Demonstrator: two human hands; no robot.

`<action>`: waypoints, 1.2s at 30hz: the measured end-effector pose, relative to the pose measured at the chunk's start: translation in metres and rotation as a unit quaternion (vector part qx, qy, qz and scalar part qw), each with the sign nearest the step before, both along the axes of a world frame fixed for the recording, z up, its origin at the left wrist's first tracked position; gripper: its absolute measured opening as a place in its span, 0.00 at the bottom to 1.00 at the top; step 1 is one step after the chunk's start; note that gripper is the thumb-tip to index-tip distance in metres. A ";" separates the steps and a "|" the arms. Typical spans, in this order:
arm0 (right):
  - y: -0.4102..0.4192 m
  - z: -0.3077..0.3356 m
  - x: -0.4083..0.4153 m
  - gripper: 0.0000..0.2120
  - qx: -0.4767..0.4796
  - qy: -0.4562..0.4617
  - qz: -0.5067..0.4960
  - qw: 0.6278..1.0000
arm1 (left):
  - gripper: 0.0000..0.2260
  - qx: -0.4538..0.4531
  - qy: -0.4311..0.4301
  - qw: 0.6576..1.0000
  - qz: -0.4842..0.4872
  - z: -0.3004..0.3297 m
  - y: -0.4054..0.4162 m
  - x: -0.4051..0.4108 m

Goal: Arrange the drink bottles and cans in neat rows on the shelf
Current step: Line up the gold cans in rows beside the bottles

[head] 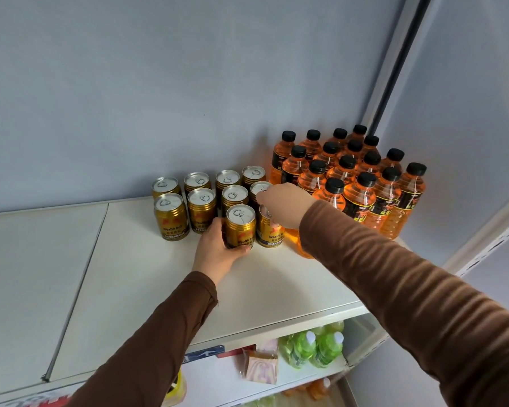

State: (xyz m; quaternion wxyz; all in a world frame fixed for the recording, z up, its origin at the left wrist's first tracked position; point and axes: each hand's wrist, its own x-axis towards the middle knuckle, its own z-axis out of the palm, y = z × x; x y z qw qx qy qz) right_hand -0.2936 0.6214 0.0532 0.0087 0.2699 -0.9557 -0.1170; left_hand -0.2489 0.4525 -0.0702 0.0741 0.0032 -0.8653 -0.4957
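**Two gold cans going into the front row**

While only the head camera covers this moment, it shows both grips well enough. The left hand (218,254) is wrapped round the lower body of a gold can (240,227), thumb on the near face and fingers curled behind its left side, so it is clamped on that can, which stands upright on the white shelf (147,289). Touching or almost touching this can on its right stands a second gold can (269,230), and the right hand (285,204) comes down over its lid from above. The fingertips are hidden behind the hand, so whether they are closed on the rim or merely resting there cannot be told.

Beyond both grips, toward the wall, the other cans (202,201) stand in two rows, lids up. To the right of the right hand, and partly behind its sleeve, the orange bottles (362,171) with black caps are packed in close rows against the corner.

These cans look full and sealed, so they are probably fairly heavy for their size, stiff-walled and smooth. A hold round the ridged body, low down as the left hand has it, seems the surer one for sliding; a pinch at the lid rim gives less purchase and could tip the can. The bottles nearby are softer-sided and taller, and a knock from the sleeve might topple one.
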 end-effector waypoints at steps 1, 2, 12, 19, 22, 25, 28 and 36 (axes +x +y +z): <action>0.001 -0.001 0.000 0.17 -0.004 0.002 0.001 1.000 | 0.29 -0.002 -0.003 1.000 0.001 0.001 0.001 0.001; 0.001 -0.001 0.001 0.17 -0.007 0.003 0.002 1.000 | 0.30 -0.004 -0.007 1.000 0.000 0.001 0.000 0.001; -0.003 0.007 0.009 0.20 -0.128 0.011 0.030 0.991 | 0.34 -0.090 -0.028 0.996 -0.008 0.024 -0.033 0.035; -0.061 0.003 0.050 0.21 -0.250 0.009 0.089 0.964 | 0.27 -0.233 0.039 0.971 0.038 0.058 -0.112 0.084; -0.106 -0.002 0.073 0.21 -0.286 0.007 0.119 0.951 | 0.25 -0.238 0.055 0.967 0.076 0.068 -0.158 0.110; -0.161 -0.006 0.095 0.21 -0.299 -0.002 0.147 0.943 | 0.23 -0.235 0.060 0.965 0.104 0.071 -0.213 0.139; -0.224 -0.013 0.119 0.22 -0.296 -0.006 0.167 0.940 | 0.22 -0.237 0.056 0.962 0.120 0.070 -0.275 0.171; -0.397 -0.030 0.178 0.23 -0.318 -0.038 0.155 0.935 | 0.22 -0.232 0.021 0.964 0.128 0.063 -0.444 0.240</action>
